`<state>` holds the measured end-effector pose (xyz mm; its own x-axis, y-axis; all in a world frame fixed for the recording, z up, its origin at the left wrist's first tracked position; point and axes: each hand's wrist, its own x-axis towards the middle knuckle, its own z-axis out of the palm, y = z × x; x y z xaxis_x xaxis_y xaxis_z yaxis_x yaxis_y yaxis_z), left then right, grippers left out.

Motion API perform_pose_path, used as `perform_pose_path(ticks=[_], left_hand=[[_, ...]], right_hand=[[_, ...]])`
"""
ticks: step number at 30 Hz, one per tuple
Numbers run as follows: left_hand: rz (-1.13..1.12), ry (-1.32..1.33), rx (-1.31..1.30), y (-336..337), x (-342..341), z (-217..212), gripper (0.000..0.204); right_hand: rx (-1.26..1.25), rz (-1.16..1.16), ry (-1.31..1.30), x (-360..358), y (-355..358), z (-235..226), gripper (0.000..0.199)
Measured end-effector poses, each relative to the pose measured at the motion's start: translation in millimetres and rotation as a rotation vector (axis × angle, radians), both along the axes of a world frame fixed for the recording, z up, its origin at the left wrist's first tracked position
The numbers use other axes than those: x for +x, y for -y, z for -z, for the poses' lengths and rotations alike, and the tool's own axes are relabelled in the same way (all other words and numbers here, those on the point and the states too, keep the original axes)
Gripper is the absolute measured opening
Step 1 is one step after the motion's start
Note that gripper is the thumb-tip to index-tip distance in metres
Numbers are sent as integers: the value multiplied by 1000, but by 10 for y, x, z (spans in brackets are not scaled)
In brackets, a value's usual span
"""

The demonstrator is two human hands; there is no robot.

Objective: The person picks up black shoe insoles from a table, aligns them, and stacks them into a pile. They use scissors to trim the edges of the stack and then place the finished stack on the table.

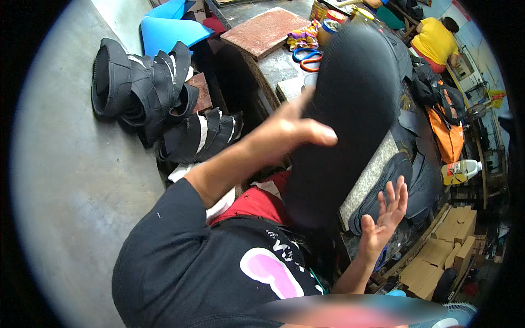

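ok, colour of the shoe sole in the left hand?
The shoe sole is plain black on its visible face; best in the head view.

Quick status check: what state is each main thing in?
Black sole: raised, held at its edge by the left hand.
Left hand: closed on the sole.
Right hand: open, empty.
Scissors: lying down, blades unclear.
Reddish slab: lying flat.
Black curved pieces: bunched together.

Left surface [71, 164]: grey, smooth, pale sheen; floor or tabletop, cannot tell.
Worktable [272, 68]: middle to far; dark, scuffed top, worn edge.
Wall [474, 27]: far right, pale blue-white.
Cardboard boxes [432, 254]: brown, grouped, right side.
Fan [462, 312]: near right, only partly in view.
Light: brighter at left, dimmer at right.
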<state>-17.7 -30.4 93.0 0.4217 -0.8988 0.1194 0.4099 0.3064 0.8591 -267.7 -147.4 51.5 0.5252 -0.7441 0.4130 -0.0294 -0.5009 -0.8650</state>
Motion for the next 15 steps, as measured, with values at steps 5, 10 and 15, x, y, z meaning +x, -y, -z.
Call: perform_pose_path(ticks=[5, 10, 15], left_hand=[[-410, 380, 33, 139, 1244, -35, 61], [-546, 564, 441, 847, 2619, 251, 79], [-541, 206, 158, 1755, 3306, 633, 41]], right_hand=[[268, -41, 91, -211, 32, 153, 94], [302, -17, 55, -345, -22, 254, 90], [335, -5, 15, -382, -84, 304, 87]])
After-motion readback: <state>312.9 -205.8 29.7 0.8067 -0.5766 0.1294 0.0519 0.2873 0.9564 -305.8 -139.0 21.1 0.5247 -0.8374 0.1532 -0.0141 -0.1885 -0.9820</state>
